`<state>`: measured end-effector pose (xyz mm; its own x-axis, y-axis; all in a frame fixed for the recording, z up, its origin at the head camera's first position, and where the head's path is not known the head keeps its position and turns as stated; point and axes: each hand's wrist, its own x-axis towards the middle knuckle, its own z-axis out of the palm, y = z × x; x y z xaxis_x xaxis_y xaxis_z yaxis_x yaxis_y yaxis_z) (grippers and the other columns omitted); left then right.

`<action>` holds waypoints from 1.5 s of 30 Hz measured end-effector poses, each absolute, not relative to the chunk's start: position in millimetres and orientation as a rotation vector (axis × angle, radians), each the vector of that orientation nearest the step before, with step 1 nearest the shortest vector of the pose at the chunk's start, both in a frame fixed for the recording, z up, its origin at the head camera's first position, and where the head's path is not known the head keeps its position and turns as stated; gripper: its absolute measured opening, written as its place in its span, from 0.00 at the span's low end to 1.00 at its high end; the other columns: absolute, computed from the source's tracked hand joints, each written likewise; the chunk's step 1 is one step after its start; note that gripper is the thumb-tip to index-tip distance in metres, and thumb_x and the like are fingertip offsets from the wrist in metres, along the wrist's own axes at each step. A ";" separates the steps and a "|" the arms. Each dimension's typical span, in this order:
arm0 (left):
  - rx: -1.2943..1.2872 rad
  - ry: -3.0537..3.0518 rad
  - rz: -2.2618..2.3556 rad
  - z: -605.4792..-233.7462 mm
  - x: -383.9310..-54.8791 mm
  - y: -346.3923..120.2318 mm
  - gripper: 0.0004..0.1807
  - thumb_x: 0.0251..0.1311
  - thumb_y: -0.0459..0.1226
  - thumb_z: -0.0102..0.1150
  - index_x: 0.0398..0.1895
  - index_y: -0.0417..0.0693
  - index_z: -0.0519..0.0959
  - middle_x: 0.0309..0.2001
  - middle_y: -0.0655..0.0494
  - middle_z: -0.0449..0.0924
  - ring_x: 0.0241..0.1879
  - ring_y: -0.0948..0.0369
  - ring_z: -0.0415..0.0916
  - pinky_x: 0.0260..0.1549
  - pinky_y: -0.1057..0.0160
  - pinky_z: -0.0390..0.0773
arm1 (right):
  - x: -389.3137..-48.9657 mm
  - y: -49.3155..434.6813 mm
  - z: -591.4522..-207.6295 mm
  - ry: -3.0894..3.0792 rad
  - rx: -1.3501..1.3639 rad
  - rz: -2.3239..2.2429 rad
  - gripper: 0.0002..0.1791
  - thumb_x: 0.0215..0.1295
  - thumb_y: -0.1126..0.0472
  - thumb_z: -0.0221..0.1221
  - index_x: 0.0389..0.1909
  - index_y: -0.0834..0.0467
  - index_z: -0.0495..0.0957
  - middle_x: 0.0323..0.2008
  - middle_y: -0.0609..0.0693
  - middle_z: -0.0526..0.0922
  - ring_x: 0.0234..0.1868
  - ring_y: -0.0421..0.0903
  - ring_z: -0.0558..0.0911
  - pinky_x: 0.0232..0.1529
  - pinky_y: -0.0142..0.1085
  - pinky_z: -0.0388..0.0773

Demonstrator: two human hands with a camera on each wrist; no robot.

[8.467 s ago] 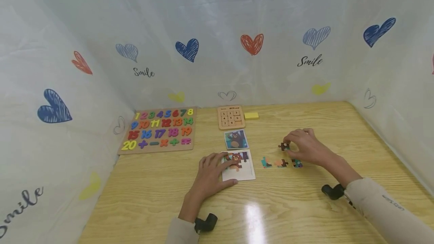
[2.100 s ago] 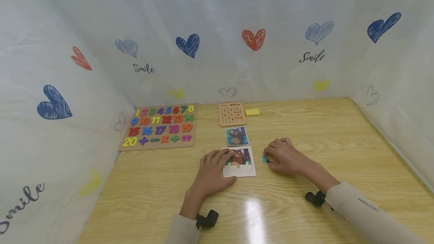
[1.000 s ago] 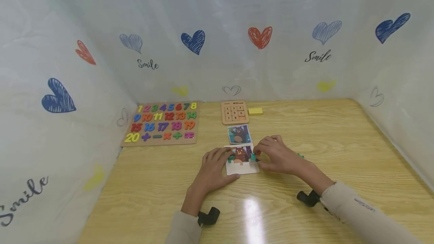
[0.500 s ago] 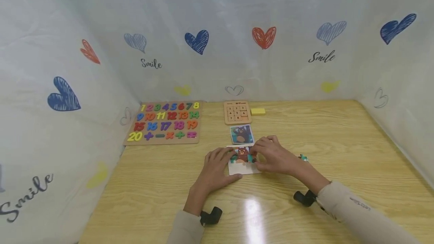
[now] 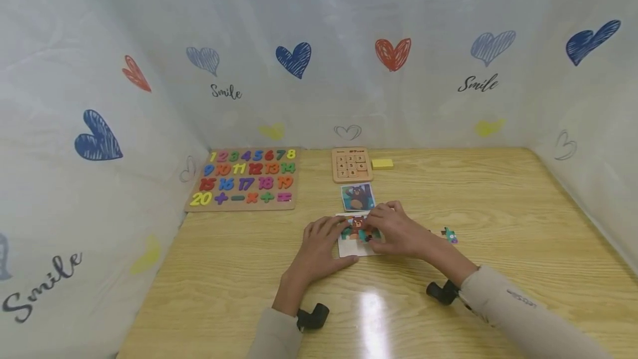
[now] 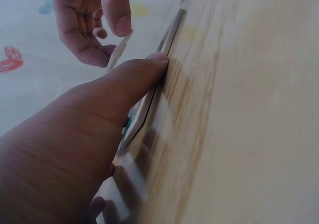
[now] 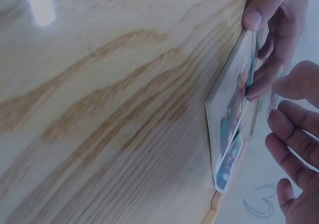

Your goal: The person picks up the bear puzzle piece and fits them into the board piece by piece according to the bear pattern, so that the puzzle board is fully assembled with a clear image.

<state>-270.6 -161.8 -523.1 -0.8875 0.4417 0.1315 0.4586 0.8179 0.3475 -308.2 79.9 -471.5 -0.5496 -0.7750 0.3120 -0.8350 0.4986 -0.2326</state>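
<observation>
My left hand (image 5: 319, 251) rests along the left side of a small white puzzle tray (image 5: 353, 249), fingers over its edge. In the left wrist view the thumb (image 6: 142, 72) lies on the tray's rim. Joined pieces in the tray show a brown bear (image 5: 357, 225); its front strip is bare. Over the tray's right part, my right hand (image 5: 396, 232) pinches a jigsaw piece (image 6: 119, 50) between thumb and fingers, raised and seen edge-on in the wrist views. Loose jigsaw pieces (image 5: 451, 235) lie on the table to the right, partly hidden behind the right forearm.
A bear picture card (image 5: 358, 198) lies just behind the tray. Farther back are a wooden number slide puzzle (image 5: 351, 165) and a yellow block (image 5: 382, 164). A colourful number board (image 5: 241, 179) lies at the back left. A printed curtain (image 5: 319, 93) encloses the table (image 5: 234, 281).
Since the earliest frame, more pieces have filled the tray's upper part. My right hand has picked up a piece from the right and carried it left over the tray; my left hand stays there.
</observation>
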 end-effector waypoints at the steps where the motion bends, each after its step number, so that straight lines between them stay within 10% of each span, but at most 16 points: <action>1: -0.731 -2.953 -0.582 -523.1 -270.6 -161.9 0.44 0.61 0.68 0.53 0.76 0.57 0.64 0.74 0.61 0.58 0.74 0.53 0.50 0.68 0.42 0.52 | -308.3 78.9 -471.9 -2.570 1.400 0.544 0.13 0.55 0.60 0.68 0.43 0.55 0.83 0.38 0.44 0.81 0.44 0.44 0.78 0.53 0.53 0.64; 45: -0.741 -2.953 -0.500 -524.5 -271.0 -163.0 0.45 0.62 0.68 0.52 0.77 0.56 0.62 0.75 0.61 0.57 0.74 0.54 0.49 0.69 0.44 0.52 | -313.5 47.5 -486.8 -2.642 1.531 0.487 0.10 0.60 0.58 0.69 0.43 0.52 0.85 0.45 0.44 0.83 0.51 0.45 0.76 0.53 0.53 0.62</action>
